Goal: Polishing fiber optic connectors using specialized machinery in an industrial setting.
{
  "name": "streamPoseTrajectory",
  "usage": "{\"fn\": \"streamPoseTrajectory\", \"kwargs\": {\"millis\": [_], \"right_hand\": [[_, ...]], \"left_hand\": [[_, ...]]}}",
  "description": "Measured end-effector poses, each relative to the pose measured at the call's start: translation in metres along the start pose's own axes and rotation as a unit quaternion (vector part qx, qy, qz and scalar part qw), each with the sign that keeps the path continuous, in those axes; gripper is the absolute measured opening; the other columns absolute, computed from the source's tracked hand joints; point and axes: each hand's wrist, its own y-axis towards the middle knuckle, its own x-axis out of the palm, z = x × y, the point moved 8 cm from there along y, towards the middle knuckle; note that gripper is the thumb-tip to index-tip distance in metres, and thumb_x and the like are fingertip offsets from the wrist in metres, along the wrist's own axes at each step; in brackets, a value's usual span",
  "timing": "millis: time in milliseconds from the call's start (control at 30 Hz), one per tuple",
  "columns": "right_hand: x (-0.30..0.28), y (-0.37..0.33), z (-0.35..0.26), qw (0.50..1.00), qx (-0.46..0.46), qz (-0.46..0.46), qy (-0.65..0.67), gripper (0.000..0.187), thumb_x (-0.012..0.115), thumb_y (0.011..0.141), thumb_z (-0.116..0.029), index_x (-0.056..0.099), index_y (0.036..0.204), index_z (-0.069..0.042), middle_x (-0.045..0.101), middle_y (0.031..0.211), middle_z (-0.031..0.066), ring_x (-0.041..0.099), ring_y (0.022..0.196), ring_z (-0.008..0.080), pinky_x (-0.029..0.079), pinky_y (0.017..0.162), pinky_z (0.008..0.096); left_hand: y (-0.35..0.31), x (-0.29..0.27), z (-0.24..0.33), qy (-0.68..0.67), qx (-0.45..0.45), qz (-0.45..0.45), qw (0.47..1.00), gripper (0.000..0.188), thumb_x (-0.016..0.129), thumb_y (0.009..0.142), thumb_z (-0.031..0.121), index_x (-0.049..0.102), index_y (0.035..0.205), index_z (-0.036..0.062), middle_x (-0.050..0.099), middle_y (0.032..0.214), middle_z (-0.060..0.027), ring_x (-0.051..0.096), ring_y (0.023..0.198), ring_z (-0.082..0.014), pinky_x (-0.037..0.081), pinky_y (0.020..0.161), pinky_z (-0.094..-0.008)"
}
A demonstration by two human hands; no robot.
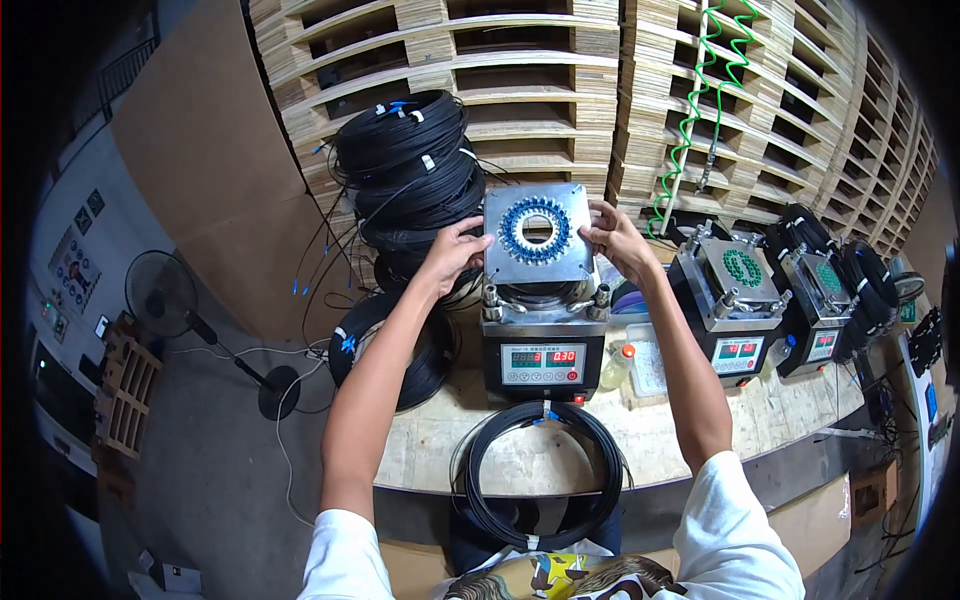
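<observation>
Between my two hands is a square metal polishing fixture plate (508, 268), with a ring of blue fibre connectors (512, 225) around its round central hole. My left hand (458, 257) grips the plate's left edge, thumb on top. At its right edge my right hand (617, 242) has hold of it, fingers partly hidden behind. The plate is over the polishing machine (495, 350), a dark box with a red-lit display panel and metal corner posts; part of a dark round disc shows under the plate's front edge. Whether the plate touches the machine I cannot tell.
A coil of black cable (482, 480) lies at the bench's (425, 440) front edge. More coils (405, 165) are stacked behind left. Right of the machine stand a bottle with a red cap (617, 368), a white tray (648, 372) and two similar machines (735, 310) with green connectors.
</observation>
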Motion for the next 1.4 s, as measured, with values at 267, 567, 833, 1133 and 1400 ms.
{"fn": "streamPoseTrajectory", "kwargs": {"millis": [267,567,833,1133,1400], "right_hand": [[-0.016,-0.02,0.03,0.995,0.081,0.037,-0.038,0.061,0.069,0.092,-0.008,0.04,0.145,0.004,0.06,0.079,0.0028,0.052,0.067,0.0093,0.046,0.058,0.0247],[-0.027,-0.022,0.063,0.991,0.092,0.033,-0.086,0.065,0.071,0.092,-0.011,0.039,0.146,0.008,0.058,0.075,0.0023,0.052,0.065,0.01,0.046,0.058,0.0267],[-0.027,-0.03,0.064,0.965,0.121,0.034,-0.23,0.062,0.073,0.092,-0.024,0.05,0.141,0.005,0.053,0.074,-0.005,0.041,0.065,0.0056,0.03,0.055,0.0231],[-0.04,-0.143,0.048,0.909,-0.118,0.22,-0.334,0.017,0.059,0.091,-0.009,0.062,0.106,-0.001,0.056,0.065,0.0116,0.052,0.057,0.0174,0.043,0.056,0.033],[0.012,-0.284,0.149,0.882,0.079,0.065,-0.459,0.04,0.074,0.082,-0.019,0.061,0.117,-0.007,0.063,0.099,0.0198,0.062,0.093,0.0336,0.05,0.081,0.0434]], "left_hand": [[-0.005,0.002,-0.022,0.024,-0.031,0.01,0.999,0.064,0.075,0.088,0.008,0.045,0.142,-0.0062,0.069,0.086,-0.0074,0.06,0.063,-0.0084,0.05,0.057,-0.0219],[-0.009,0.001,-0.033,0.125,0.001,0.034,0.992,0.054,0.077,0.087,0.012,0.056,0.132,-0.009,0.064,0.075,-0.0021,0.056,0.059,-0.0064,0.045,0.055,-0.024],[-0.016,-0.003,-0.022,0.325,0.141,0.064,0.933,0.046,0.078,0.082,0.032,0.073,0.108,-0.0042,0.073,0.078,-0.0169,0.059,0.061,-0.0123,0.05,0.066,-0.0294],[-0.133,-0.019,-0.081,0.213,0.171,0.206,0.94,0.019,0.061,0.097,0.015,0.069,0.111,0.0051,0.057,0.083,-0.0081,0.054,0.068,-0.0158,0.045,0.064,-0.0292],[-0.261,0.035,-0.167,0.44,-0.012,0.109,0.891,0.051,0.073,0.086,0.025,0.057,0.131,0.0065,0.056,0.123,-0.0213,0.055,0.116,-0.0398,0.046,0.097,-0.0447]]}}
